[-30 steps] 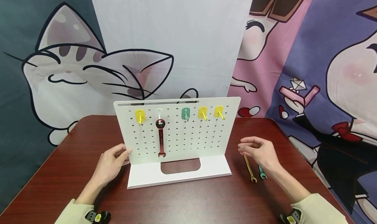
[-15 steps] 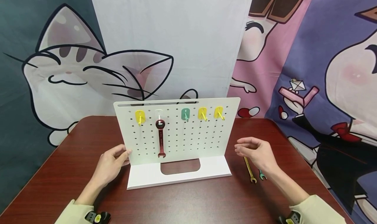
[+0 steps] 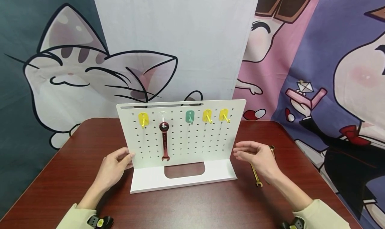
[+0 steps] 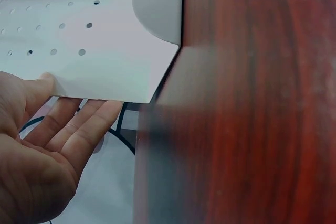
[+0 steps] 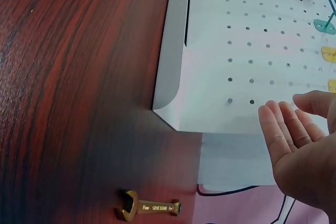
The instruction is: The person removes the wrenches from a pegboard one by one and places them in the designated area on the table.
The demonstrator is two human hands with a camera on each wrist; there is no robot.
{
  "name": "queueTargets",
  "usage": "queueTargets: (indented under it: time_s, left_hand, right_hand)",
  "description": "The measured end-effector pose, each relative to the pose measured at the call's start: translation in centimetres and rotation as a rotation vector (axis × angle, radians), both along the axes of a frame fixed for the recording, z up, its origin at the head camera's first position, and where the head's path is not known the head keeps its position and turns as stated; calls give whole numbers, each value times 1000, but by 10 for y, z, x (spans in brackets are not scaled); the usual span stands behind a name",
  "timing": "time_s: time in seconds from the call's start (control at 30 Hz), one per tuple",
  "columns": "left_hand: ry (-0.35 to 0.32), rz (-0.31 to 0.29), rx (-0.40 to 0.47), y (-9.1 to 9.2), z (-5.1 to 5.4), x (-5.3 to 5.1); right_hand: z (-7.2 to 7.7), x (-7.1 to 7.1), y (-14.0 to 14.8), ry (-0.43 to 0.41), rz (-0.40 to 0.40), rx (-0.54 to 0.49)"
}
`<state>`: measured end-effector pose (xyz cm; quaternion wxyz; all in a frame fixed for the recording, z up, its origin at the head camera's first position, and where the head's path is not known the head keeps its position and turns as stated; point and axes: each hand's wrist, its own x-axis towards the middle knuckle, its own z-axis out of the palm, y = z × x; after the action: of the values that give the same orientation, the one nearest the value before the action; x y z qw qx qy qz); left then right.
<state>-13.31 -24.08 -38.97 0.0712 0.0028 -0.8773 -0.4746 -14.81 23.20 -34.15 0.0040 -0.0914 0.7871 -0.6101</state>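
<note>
A white pegboard stand [image 3: 183, 145] stands upright on the table. My left hand [image 3: 112, 167] pinches its left edge, the thumb on the front face and the fingers [image 4: 92, 129] behind. A red combination wrench [image 3: 164, 142] hangs by its ring end from a clear hook [image 3: 162, 115]. My right hand [image 3: 260, 158] is by the board's right edge, fingers loosely bent, holding nothing; whether it touches the edge I cannot tell. On the table beneath it lies a gold wrench [image 3: 256, 176], also in the right wrist view [image 5: 152, 208]. Another wrench's ring end [image 3: 272, 148] shows behind the hand, mostly hidden.
Along the board's top row sit a left yellow hook [image 3: 143, 119], a green hook [image 3: 189, 116] and two more yellow hooks [image 3: 207, 116] at the right. The dark red wooden table [image 3: 192, 209] ends before a cartoon-printed cloth backdrop [image 3: 192, 45].
My right hand has moved left toward the board's right edge, uncovering a ring end behind it and covering most of the green wrench. The left hand and the board have stayed put.
</note>
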Motion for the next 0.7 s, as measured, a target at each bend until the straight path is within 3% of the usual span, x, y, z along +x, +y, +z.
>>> queueTargets:
  time_s: [0.7]
  left_hand:
    - [-15, 6, -5, 0, 0, 1]
  right_hand:
    - [6, 1, -25, 17, 82, -46]
